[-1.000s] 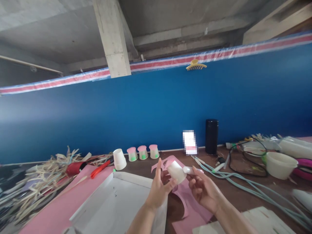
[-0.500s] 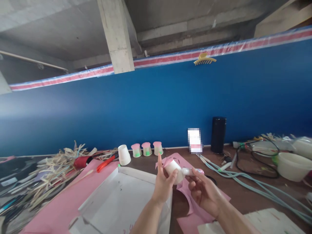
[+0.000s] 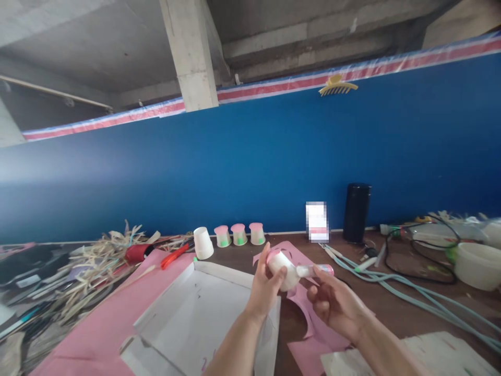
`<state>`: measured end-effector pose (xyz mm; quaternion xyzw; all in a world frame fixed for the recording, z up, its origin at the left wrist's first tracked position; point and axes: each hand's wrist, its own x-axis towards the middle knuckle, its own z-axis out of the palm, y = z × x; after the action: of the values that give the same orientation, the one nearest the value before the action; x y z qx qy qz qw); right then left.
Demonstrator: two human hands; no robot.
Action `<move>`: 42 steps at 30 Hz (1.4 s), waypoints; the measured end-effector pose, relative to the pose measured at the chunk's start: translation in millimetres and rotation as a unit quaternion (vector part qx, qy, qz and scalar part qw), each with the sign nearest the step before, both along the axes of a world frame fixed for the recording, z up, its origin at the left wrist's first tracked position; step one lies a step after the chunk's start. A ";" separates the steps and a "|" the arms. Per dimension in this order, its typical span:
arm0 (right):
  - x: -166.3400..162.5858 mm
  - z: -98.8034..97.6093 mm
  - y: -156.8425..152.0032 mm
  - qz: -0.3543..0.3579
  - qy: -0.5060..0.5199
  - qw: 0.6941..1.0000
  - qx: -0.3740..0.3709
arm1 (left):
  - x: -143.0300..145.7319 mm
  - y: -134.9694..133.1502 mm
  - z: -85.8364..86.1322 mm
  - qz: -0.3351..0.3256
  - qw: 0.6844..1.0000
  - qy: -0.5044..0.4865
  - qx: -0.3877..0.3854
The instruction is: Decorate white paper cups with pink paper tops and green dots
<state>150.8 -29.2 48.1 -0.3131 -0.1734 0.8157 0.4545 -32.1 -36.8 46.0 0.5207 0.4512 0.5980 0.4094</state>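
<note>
My left hand [image 3: 265, 290] is wrapped round a white paper cup [image 3: 285, 272], which it holds tilted above the table. Pink paper [image 3: 273, 255] covers the cup's upper left end. In my right hand [image 3: 338, 303], thumb and fingers pinch a small white tube with a pink end [image 3: 307, 271]. The tube's near tip meets the side of the cup, or is very close to it. Below both hands lies a cut pink paper sheet [image 3: 303, 308] with a curved opening. Beyond them stand several small cups with pink tops and green marks [image 3: 239, 237], beside a plain white cup [image 3: 202, 244].
A white cardboard tray [image 3: 188, 313] lies left on pink paper, near red-handled scissors or pliers [image 3: 174, 257] and a heap of paper strips [image 3: 105, 266]. Right are a black bottle [image 3: 357, 213], pale blue cords [image 3: 407, 297] and a tub [image 3: 478, 266]. A blue partition [image 3: 254, 167] rises behind.
The whole view has shifted slightly, so things sit a little further right. Both hands keep hold of the cup and the tube; the tube's angle at the cup has changed a little.
</note>
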 end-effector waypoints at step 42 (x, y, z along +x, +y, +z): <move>8.6 20.5 -8.6 -0.073 -0.333 0.896 0.284 | 5.3 -9.7 -0.6 0.021 0.960 0.261 0.103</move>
<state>159.4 -37.8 68.5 -0.4356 -0.5155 0.5442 0.4983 -26.8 -46.5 45.4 0.6884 0.4895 0.4930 0.2085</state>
